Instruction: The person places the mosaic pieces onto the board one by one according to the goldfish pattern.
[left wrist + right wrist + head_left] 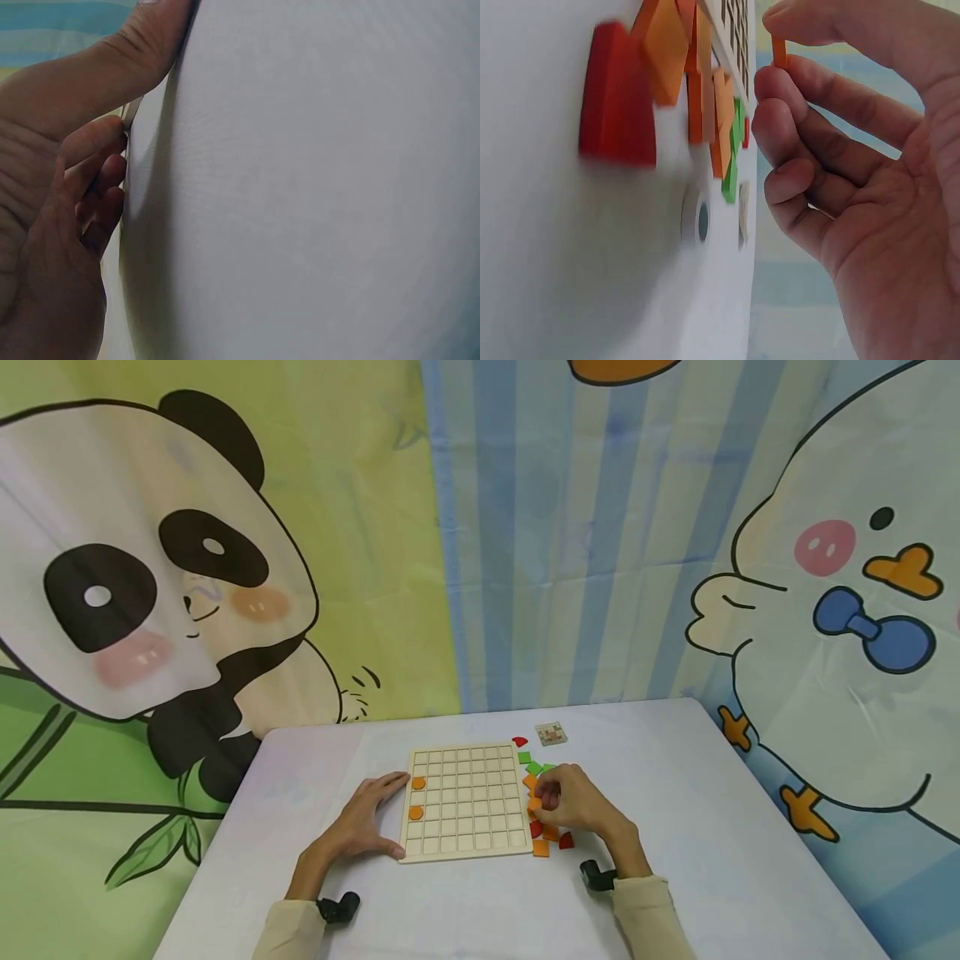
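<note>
Tight passage, apparently: pieces [530, 782] beside board [472, 804]

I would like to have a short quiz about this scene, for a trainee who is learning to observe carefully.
1. Choose one. The right hand pinches:
a) a green piece
b) an orange piece
c) a red piece

2. Fill the gap. The left hand is at the ____ edge of the board.

3. Count. How many round orange pieces lie on the board?

Key: 1: b. 2: left. 3: two.
</note>
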Demonstrator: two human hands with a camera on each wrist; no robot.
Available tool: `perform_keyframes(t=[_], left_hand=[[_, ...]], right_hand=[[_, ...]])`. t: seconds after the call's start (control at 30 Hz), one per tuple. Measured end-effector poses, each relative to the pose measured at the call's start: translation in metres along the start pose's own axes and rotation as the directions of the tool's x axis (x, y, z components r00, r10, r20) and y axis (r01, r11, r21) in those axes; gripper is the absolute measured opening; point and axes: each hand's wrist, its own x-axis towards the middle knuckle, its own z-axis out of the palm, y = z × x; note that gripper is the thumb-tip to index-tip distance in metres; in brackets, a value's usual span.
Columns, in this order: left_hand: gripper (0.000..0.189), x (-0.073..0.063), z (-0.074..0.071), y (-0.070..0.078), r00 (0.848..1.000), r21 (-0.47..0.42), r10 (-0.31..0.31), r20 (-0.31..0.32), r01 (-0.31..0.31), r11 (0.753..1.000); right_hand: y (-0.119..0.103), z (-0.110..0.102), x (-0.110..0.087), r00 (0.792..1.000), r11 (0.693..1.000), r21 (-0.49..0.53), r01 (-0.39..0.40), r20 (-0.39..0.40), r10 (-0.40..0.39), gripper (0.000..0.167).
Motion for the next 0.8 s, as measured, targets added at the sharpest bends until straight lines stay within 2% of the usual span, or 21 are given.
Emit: perform_keyframes(t=[0.53,0.8], left_hand=[[0.142,0.001,0.001,-0.002,1.0,0.0,-0.006,0.018,0.006,1.0],[0.142,0.0,0.0,0.0,1.0,0.015,0.0,0.01,0.0,1.0]], right_hand=[[-0.014,0.034,0.022,0.994,0.993,0.065,0.099,0.033,-0.101,0.016],[-0.025,0.051,0.032,0.993,0.993,0.053,0.105,0.05,-0.107,0.013]])
